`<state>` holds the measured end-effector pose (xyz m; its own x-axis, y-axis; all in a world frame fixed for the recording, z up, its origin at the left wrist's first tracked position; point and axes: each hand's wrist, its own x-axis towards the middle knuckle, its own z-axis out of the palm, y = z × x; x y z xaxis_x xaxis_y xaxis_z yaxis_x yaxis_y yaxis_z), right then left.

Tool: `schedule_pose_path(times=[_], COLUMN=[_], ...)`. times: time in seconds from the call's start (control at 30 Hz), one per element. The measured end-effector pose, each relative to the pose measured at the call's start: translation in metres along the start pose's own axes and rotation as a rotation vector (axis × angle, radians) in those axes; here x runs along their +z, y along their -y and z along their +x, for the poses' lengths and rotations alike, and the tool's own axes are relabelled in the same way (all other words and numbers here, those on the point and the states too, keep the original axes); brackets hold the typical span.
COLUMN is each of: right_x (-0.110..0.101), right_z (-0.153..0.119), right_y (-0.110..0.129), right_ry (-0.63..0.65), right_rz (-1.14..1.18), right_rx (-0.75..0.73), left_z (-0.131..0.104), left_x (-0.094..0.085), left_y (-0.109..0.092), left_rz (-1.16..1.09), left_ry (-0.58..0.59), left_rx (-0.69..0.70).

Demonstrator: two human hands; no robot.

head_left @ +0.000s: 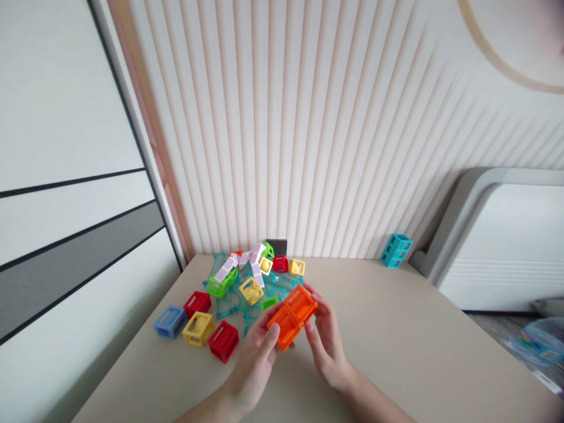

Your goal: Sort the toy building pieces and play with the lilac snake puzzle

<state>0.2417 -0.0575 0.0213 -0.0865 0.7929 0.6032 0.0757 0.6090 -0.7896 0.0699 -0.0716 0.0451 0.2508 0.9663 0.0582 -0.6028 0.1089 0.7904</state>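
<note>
Two orange hollow plastic building blocks (292, 316), joined end to end, are held tilted above the table's front middle. My left hand (259, 349) grips the nearer block, its thumb pressed on the side. Around the farther block and its right edge, the fingers of my right hand (325, 341) are closed. To the left stand two red blocks (224, 341), a yellow block (198, 328) and a blue block (170, 321). Behind my hands lies a pile with a green block (222, 283), lilac pieces (257, 264) and clear teal pieces (224, 304).
A turquoise stack of blocks (396, 250) stands at the back right by the ribbed wall (282, 129). A small black object (277, 247) leans behind the pile. The beige table (396, 329) borders a white cabinet (79, 264) at left and a white panel (515, 235) at right.
</note>
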Motion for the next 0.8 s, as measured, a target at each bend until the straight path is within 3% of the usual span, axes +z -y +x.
schedule_pose_path(times=[0.23,0.5,0.8], right_x=[0.006,0.007,0.007], right_z=[0.002,0.001,0.002], right_y=[-0.002,-0.001,0.003], right_ry=[0.063,0.006,0.027], right_rz=[0.015,-0.006,-0.027], right_rx=[0.057,0.070,0.077], left_z=[0.000,0.000,-0.001], left_x=[-0.007,-0.011,-0.005], left_y=[0.009,0.008,0.002], left_rz=[0.187,0.365,0.363], left_ry=[-0.078,-0.106,-0.093], left_rx=[0.059,0.078,0.090])
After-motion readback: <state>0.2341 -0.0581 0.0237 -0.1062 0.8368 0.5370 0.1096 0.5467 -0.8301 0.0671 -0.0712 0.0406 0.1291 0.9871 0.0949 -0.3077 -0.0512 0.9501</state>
